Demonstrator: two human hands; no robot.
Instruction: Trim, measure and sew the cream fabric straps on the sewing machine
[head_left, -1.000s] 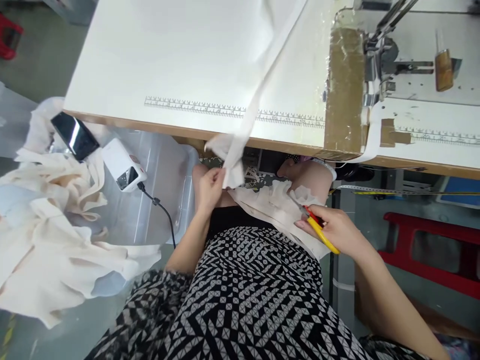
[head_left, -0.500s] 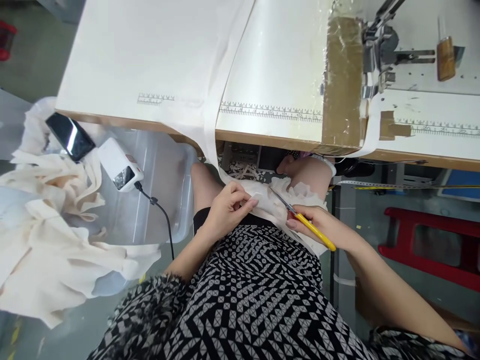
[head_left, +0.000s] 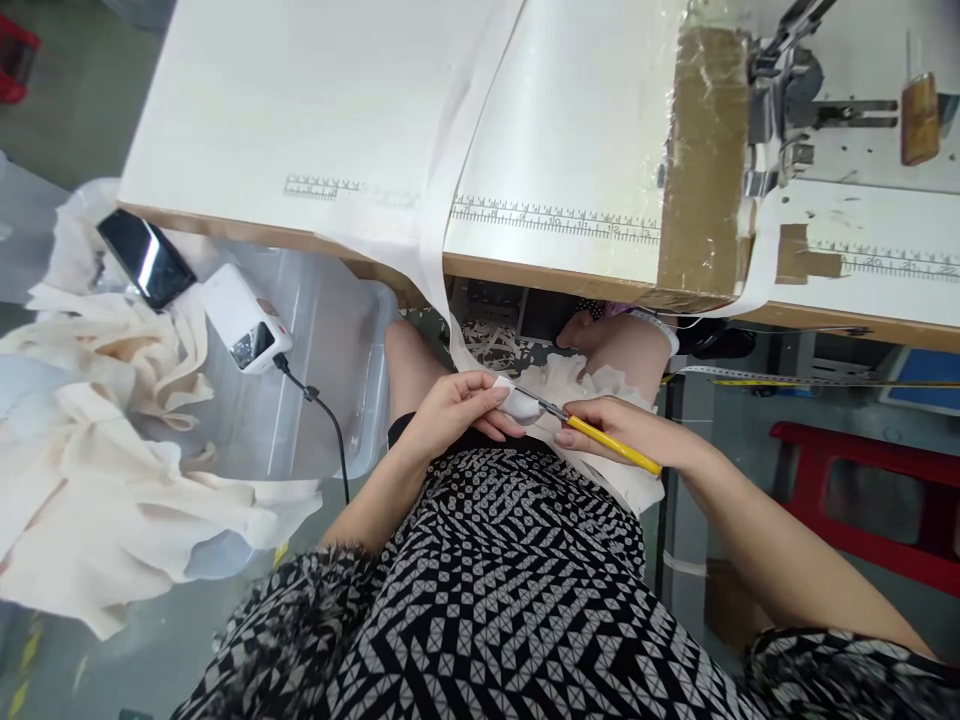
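My left hand (head_left: 465, 412) pinches the white fabric strip (head_left: 437, 225), which hangs over the table edge down to my lap. Yellow-handled scissors (head_left: 611, 443) are gripped in my right hand (head_left: 626, 428), their blades pointing left and touching the folded white fabric beside my left fingertips. Whether the blades are parted is too small to tell. More pale fabric with ruffled edges (head_left: 577, 385) lies across my lap, under and beyond my right hand.
Above my lap is a white table (head_left: 300, 100) with printed rulers and a sewing machine (head_left: 799, 95). At left, a clear plastic bin (head_left: 322, 350) carries a phone (head_left: 146, 257), a white device (head_left: 246, 320) and cream fabric (head_left: 97, 500). A red stool (head_left: 885, 450) stands at right.
The scissors have moved left, and their blades now meet the fabric at my left hand. My left hand has turned, with its lower fingers stretched beneath the fabric. The view has shifted slightly.
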